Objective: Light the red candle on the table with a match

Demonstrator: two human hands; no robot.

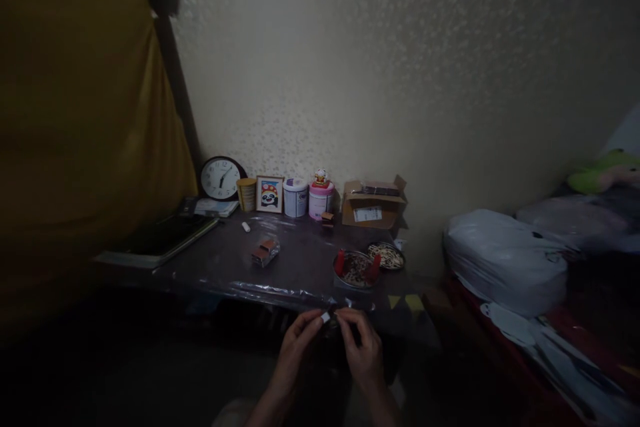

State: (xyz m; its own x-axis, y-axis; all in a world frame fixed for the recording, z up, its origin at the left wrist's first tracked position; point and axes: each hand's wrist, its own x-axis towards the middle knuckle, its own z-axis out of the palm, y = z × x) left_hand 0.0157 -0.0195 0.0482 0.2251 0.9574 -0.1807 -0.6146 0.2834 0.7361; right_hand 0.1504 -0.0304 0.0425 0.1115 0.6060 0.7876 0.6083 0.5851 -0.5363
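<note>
Just in front of the table's near edge, my left hand (pixel 300 340) pinches a small white piece (pixel 325 317) between thumb and forefinger. Close beside it on the right is my right hand (pixel 361 343), its thumb and forefinger closed together. Whatever those fingertips hold is too small and dark to name. Beyond my hands, a round tin (pixel 356 282) on the table contains small dark bits and red objects at its rim. A round dish (pixel 386 255) of thin pale sticks sits behind it, to the right.
On the table (pixel 295 267) lie a plastic-wrapped brown pack (pixel 265 252) and a small white object (pixel 245 227). Along the wall stand a clock (pixel 220 178), yellow cup (pixel 247 195), panda picture (pixel 270 195), two cans (pixel 295 199) and a cardboard box (pixel 373 205). White bags (pixel 505 257) are piled right.
</note>
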